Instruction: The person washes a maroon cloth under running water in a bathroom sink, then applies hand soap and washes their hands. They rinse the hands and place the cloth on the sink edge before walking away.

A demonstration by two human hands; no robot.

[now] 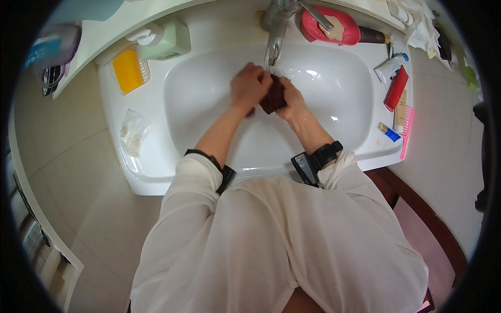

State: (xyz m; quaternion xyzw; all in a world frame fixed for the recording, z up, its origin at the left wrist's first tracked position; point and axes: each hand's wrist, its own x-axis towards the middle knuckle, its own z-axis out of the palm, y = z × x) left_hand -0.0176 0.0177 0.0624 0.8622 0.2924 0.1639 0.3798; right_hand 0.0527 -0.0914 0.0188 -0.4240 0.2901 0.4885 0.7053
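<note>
Water runs from a metal faucet [276, 43] into a white washbasin [211, 98]. Under the stream is a dark maroon cloth [274, 96], bunched up between my hands. My right hand [292, 98] grips its right side, thumb near the falling water. My left hand [250, 86], blurred, is curled against the cloth's left side; a bit of maroon shows below that palm. Whether the left fingers pinch the fabric or only rub it is hard to see. Both forearms wear black straps with small devices.
Left of the bowl are a green pump bottle [168, 41], a yellow sponge [128, 71] in a dish and a clear plastic bag [134, 133]. A red soap dish [313, 31] sits behind. Several tubes, including a red one [396, 89], and a pink comb [407, 131] line the right rim.
</note>
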